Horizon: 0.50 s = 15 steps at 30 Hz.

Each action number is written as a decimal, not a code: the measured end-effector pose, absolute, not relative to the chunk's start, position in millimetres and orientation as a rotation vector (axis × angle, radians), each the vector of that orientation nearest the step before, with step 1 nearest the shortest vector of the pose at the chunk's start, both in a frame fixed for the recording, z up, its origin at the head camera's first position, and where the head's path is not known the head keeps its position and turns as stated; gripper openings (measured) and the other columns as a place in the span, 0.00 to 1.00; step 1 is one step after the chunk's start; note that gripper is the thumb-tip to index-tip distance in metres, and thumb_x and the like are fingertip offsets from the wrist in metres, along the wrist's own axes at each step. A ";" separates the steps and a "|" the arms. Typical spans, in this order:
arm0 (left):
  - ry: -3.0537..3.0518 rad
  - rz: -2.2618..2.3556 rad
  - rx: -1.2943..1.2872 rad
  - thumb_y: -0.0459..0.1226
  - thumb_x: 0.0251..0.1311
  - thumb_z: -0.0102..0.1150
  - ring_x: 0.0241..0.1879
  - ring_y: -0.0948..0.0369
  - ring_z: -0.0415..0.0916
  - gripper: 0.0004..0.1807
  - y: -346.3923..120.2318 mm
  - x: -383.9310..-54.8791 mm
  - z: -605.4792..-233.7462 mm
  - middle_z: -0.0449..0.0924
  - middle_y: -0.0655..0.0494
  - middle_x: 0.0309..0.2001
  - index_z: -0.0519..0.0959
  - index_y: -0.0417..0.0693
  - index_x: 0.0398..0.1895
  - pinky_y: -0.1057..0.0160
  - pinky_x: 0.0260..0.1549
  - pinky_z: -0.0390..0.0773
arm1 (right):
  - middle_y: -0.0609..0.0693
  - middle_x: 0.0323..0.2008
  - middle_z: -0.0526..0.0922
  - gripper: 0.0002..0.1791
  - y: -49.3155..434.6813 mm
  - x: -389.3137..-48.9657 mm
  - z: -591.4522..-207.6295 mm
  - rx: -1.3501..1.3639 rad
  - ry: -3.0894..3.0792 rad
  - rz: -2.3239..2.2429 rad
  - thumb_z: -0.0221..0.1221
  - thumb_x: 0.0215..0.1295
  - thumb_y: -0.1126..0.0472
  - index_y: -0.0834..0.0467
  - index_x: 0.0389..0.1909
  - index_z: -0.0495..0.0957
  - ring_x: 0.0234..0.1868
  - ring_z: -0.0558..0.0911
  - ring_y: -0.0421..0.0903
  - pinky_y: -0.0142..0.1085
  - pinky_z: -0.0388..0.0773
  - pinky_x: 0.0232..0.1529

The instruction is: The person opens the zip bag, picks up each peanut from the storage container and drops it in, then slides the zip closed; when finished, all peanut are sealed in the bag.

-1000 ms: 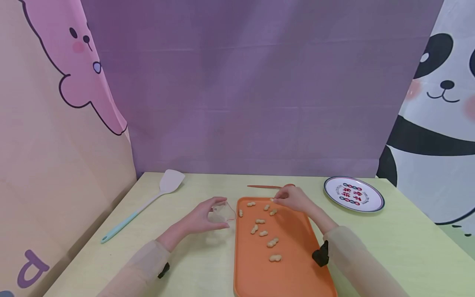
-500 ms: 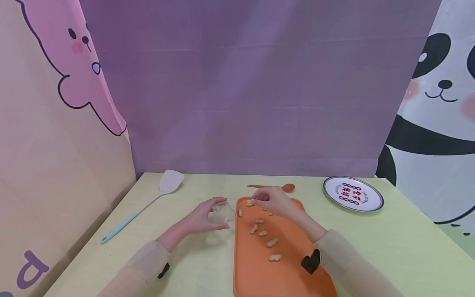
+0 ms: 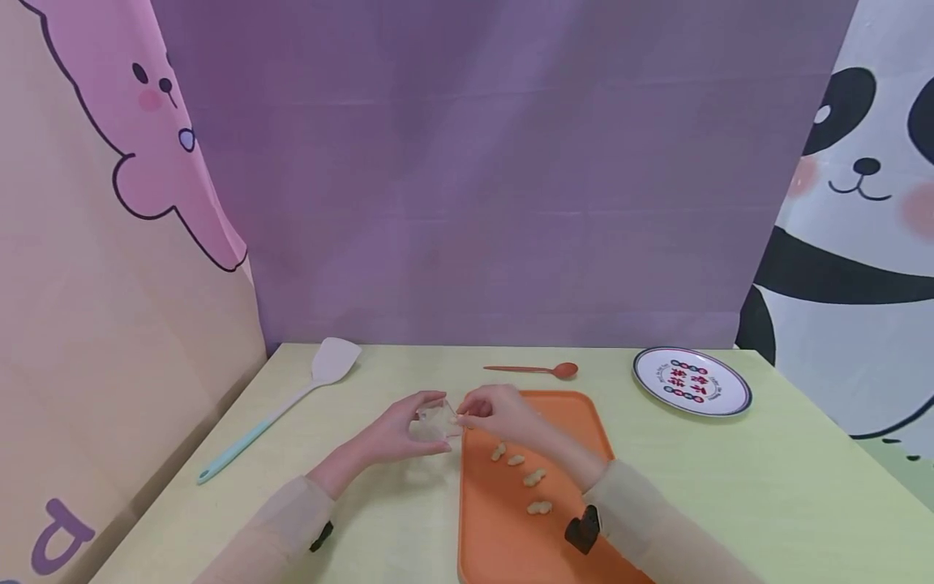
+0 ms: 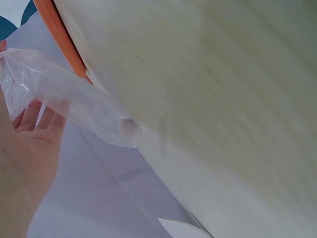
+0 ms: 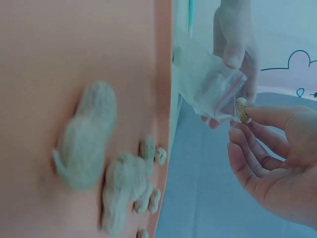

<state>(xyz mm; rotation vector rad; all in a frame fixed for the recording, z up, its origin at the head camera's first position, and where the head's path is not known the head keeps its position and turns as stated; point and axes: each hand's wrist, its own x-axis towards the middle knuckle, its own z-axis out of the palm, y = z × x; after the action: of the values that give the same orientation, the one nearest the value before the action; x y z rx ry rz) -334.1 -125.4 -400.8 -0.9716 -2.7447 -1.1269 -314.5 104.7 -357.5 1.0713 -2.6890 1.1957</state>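
Observation:
My left hand (image 3: 394,430) holds a clear plastic zip bag (image 3: 434,423) by its mouth, left of the orange tray (image 3: 496,539). In the left wrist view, the bag (image 4: 84,101) hangs down, with a blurred roundish lump (image 4: 129,127) near its bottom. Between thumb and fingers, my right hand (image 3: 503,414) pinches a peanut (image 5: 242,110) right at the bag's opening. Several unshelled peanuts (image 3: 536,477) lie scattered on the tray. The right hand and forearm hide part of the tray's far half in the head view.
Behind the tray lies a red-orange spoon (image 3: 563,371). A white plate (image 3: 686,405) with printed lettering stands at the back right. At the left is a spatula (image 3: 336,361) with a pale blue handle. A purple cloth (image 3: 467,178) hangs behind the table.
My right hand has moved left from the tray's far right, across the tray, bringing the peanut to the bag's mouth. The left hand and bag have barely moved.

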 end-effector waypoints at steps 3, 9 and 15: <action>-2.748 -1.127 -0.962 0.50 0.48 0.70 0.63 0.56 0.65 0.42 -124.7 -333.2 -400.4 0.69 0.55 0.63 0.63 0.49 0.66 0.52 0.59 0.70 | 0.47 0.31 0.83 0.08 98.3 -313.6 -359.5 1.049 -2.697 1.121 0.61 0.61 0.59 0.58 0.38 0.83 0.28 0.79 0.41 0.28 0.75 0.30; -2.744 -1.135 -0.958 0.50 0.48 0.69 0.63 0.55 0.66 0.43 -125.6 -332.5 -401.0 0.69 0.54 0.63 0.63 0.48 0.67 0.51 0.58 0.70 | 0.45 0.33 0.82 0.07 92.9 -313.6 -362.5 1.041 -2.703 1.052 0.63 0.59 0.59 0.56 0.37 0.83 0.30 0.80 0.42 0.28 0.75 0.30; -2.747 -1.109 -0.957 0.52 0.48 0.69 0.63 0.56 0.65 0.42 -125.9 -333.8 -401.0 0.68 0.56 0.64 0.63 0.52 0.67 0.52 0.59 0.70 | 0.45 0.33 0.83 0.05 94.5 -314.8 -364.0 1.042 -2.700 1.031 0.62 0.60 0.62 0.55 0.37 0.83 0.31 0.79 0.40 0.27 0.75 0.33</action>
<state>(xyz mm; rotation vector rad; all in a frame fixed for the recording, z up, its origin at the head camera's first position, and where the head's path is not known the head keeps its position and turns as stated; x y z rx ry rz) -333.8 -125.9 -401.0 -0.9575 -2.7473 -1.1091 -314.8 94.5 -364.0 1.0424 -2.7000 1.0312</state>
